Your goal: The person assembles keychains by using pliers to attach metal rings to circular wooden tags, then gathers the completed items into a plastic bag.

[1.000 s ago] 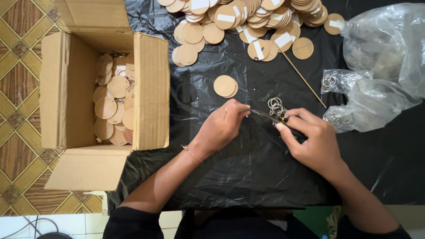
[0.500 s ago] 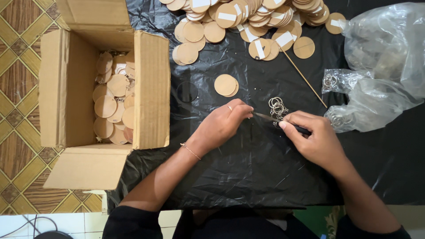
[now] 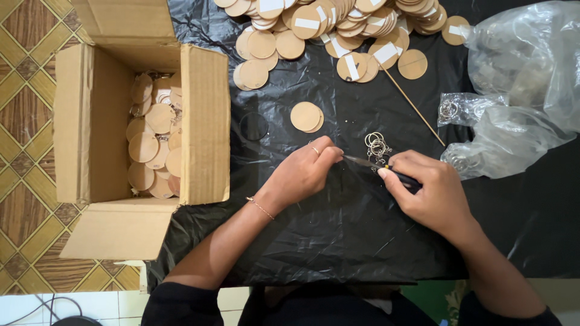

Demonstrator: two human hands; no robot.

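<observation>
My left hand has its fingertips pinched together on something too small to make out, on the black plastic sheet. My right hand grips slim dark-handled pliers whose tip points left and meets the left fingertips. Just beyond the pliers lies a small heap of metal key rings. Two round wooden discs lie stacked a little beyond my left hand.
An open cardboard box at the left holds wooden discs with rings. A large pile of wooden discs lies at the top. Clear plastic bags sit at the right, a thin wooden stick beside them. Patterned floor tiles lie to the left.
Both hands have drawn slightly closer together, and the pliers' tip now reaches the left fingertips. The ring heap and discs have stayed in place.
</observation>
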